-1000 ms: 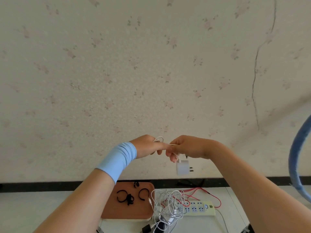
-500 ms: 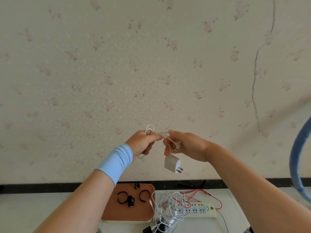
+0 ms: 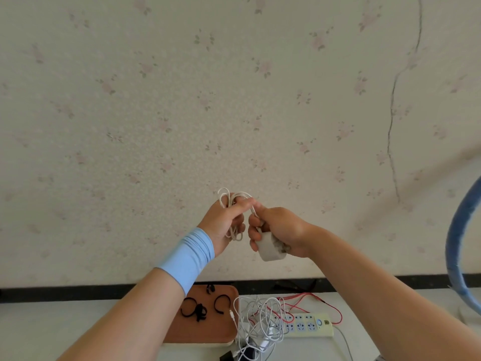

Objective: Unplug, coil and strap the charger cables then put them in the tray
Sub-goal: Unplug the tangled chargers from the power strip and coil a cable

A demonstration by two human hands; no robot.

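Note:
Both hands are raised in front of the wall. My left hand [image 3: 225,225], with a blue wristband, grips several loops of a thin white cable [image 3: 229,198], which stick out above and below the fist. My right hand [image 3: 279,230] holds the white charger plug [image 3: 269,247] in its curled fingers and pinches the cable near the left hand's fingertips. Down on the table lies a brown tray [image 3: 205,332] holding black straps [image 3: 194,310]. Beside it sits a tangle of white cables [image 3: 260,319].
A pale power strip [image 3: 309,327] with a red cable [image 3: 325,303] lies right of the tangle. A black plug [image 3: 227,356] sits at the table's near edge. A blue hoop-shaped object [image 3: 458,246] stands at the far right. The papered wall fills the background.
The hands dropped slightly and came apart a little. The charger plug, hanging loose below the right hand before, is now drawn into its fingers. More cable loops are gathered in the left hand.

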